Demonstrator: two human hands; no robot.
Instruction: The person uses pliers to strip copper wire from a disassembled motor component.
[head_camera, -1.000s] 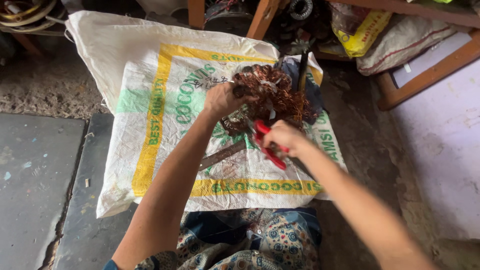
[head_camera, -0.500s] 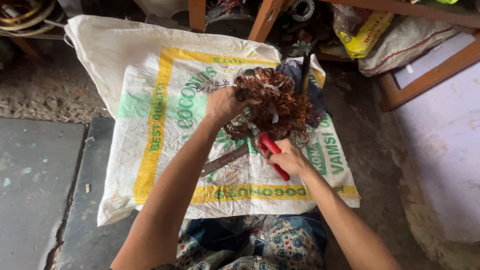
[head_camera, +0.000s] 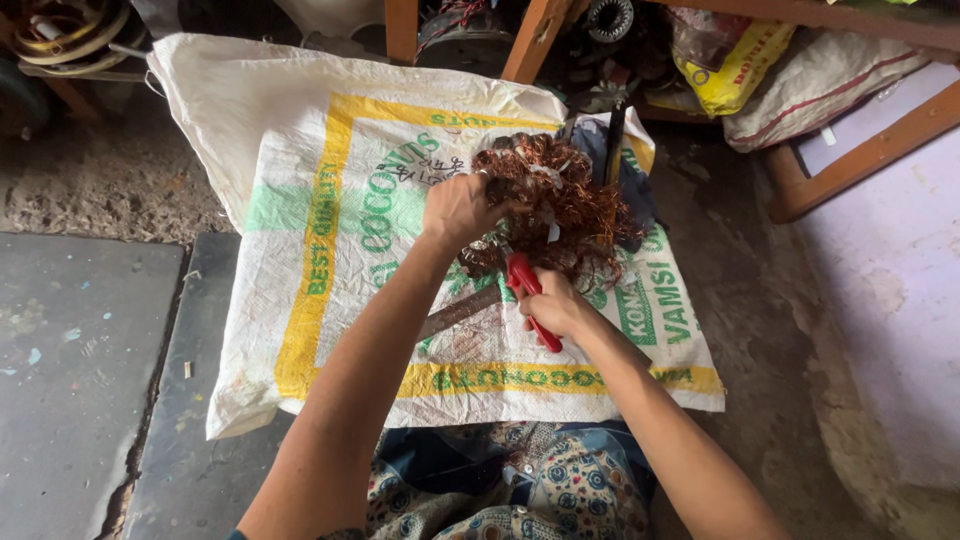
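Nearest, patterned cloth (head_camera: 520, 490) covers the lap of the seated person, and a white woven sack (head_camera: 330, 260) lies spread on the floor beyond it — likely to catch scraps. On the sack, the right hand (head_camera: 557, 305) has its fingers closed around red-handled cutters (head_camera: 528, 298), nose pointing into a tangled bundle of copper wire (head_camera: 560, 205). A flat metal bar (head_camera: 458, 312) lies just left of it. Farther, the left hand (head_camera: 462, 208) grips the bundle's left edge, steadying it at the sack's centre-right.
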